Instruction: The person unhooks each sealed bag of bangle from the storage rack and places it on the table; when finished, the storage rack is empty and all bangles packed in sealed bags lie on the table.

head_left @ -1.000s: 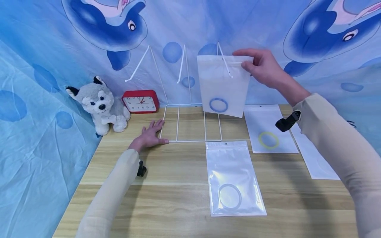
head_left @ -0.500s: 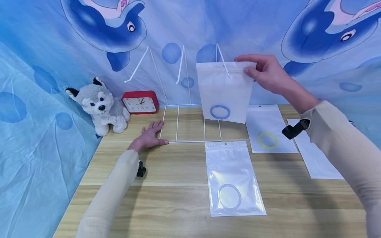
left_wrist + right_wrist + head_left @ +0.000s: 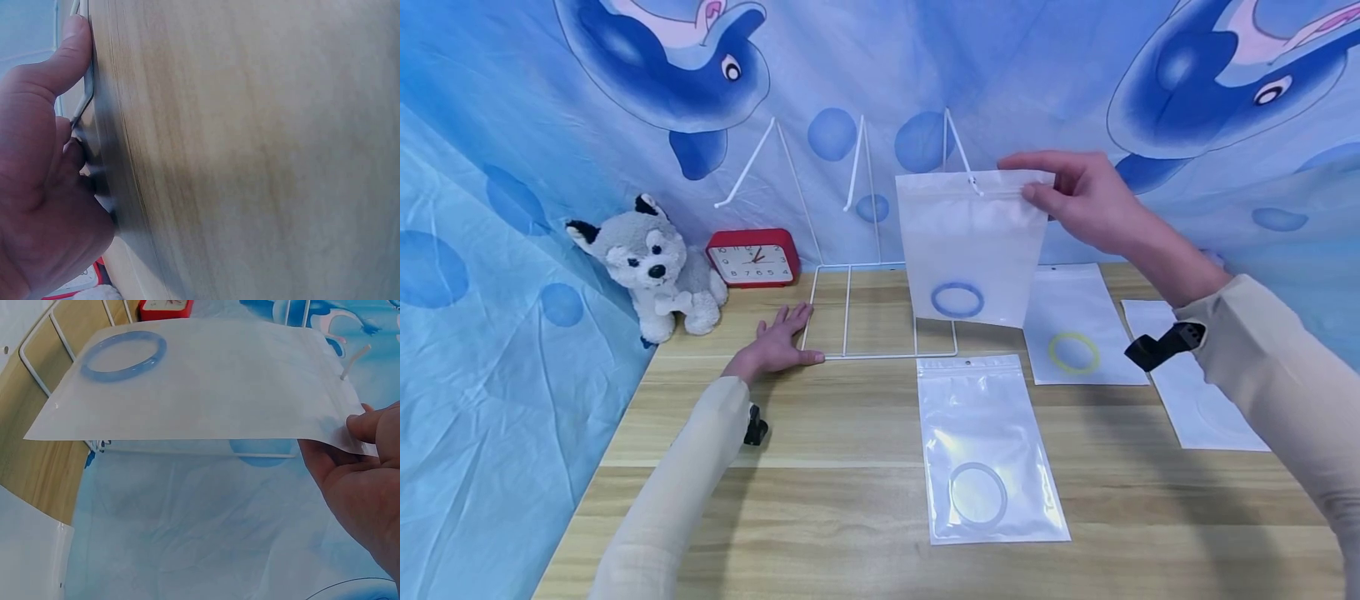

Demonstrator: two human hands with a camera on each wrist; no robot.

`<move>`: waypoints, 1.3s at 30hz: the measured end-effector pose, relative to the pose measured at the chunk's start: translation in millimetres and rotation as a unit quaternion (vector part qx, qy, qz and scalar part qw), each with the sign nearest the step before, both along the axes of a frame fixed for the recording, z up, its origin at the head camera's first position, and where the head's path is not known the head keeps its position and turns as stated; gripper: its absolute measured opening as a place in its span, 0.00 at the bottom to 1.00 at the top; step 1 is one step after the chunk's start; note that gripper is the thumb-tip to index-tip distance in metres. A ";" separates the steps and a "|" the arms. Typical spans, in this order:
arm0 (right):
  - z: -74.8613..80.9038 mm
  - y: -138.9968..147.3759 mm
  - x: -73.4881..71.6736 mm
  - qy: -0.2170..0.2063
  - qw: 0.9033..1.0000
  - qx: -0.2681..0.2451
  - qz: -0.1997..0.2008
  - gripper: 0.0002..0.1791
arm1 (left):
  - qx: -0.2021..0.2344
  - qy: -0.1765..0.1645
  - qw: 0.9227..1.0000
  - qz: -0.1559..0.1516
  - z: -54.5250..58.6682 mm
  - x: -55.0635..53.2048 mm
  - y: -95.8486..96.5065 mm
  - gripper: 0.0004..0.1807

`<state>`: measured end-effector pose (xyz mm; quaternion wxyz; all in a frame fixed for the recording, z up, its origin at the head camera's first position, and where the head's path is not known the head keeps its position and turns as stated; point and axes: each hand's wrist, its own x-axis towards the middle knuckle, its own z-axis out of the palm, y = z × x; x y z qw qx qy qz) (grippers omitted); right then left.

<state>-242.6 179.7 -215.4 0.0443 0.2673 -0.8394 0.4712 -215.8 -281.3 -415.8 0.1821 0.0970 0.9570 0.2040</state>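
My right hand (image 3: 1086,196) pinches the upper right corner of a white zip bag (image 3: 973,242) with a blue ring (image 3: 957,299) showing through it. The bag hangs upright against a hook (image 3: 961,146) of the white wire rack (image 3: 887,357). The hook's bent tip shows in front of the bag by its top hole; whether it passes through, I cannot tell. In the right wrist view, thumb and fingers grip the bag's edge, and the tip sticks out beside it. My left hand (image 3: 778,342) rests with spread fingers on the rack's left front corner, thumb along the wire (image 3: 87,94).
Two more rack hooks stand left of the bag. A zip bag with a pale ring (image 3: 977,496) lies in front, one with a yellow ring (image 3: 1073,353) to the right, and another white bag (image 3: 1195,392) beyond. A red clock (image 3: 754,258) and plush husky (image 3: 655,262) stand back left.
My right hand has moved down and slightly right with the bag, whose top edge now sits lower, near the hook's tip. The left hand has stayed on the rack.
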 end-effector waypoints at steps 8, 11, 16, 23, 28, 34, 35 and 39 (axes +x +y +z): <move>2.7 1.9 11.2 0.010 1.000 0.000 -0.002 0.20 | 0.004 -0.002 1.000 0.003 0.6 0.2 0.4 0.58; 2.5 3.7 15.4 0.016 1.000 0.002 0.001 0.21 | 0.003 0.000 1.000 0.004 1.0 0.5 0.8 0.58; 2.1 6.1 20.6 0.026 1.000 -0.009 0.013 0.21 | 0.003 0.002 1.000 0.003 2.2 1.0 1.4 0.58; 4.7 7.5 29.0 0.029 1.000 -0.006 -0.004 0.20 | 0.003 -0.001 1.000 0.004 1.0 0.8 0.3 0.58; 6.7 8.2 35.2 0.025 1.000 0.001 -0.015 0.20 | 0.004 -0.002 1.000 0.004 -1.7 1.0 -0.7 0.58; 7.6 7.9 39.6 0.020 1.000 -0.022 -0.002 0.20 | 0.005 -0.001 1.000 0.003 -1.6 2.3 -0.6 0.57; 7.8 7.7 40.1 0.020 0.999 -0.028 -0.001 0.20 | 0.005 -0.001 1.000 0.003 -1.4 2.1 -0.4 0.57; 9.3 6.3 43.6 0.014 0.999 -0.043 -0.004 0.19 | 0.005 -0.003 1.000 0.003 -0.2 0.4 0.1 0.57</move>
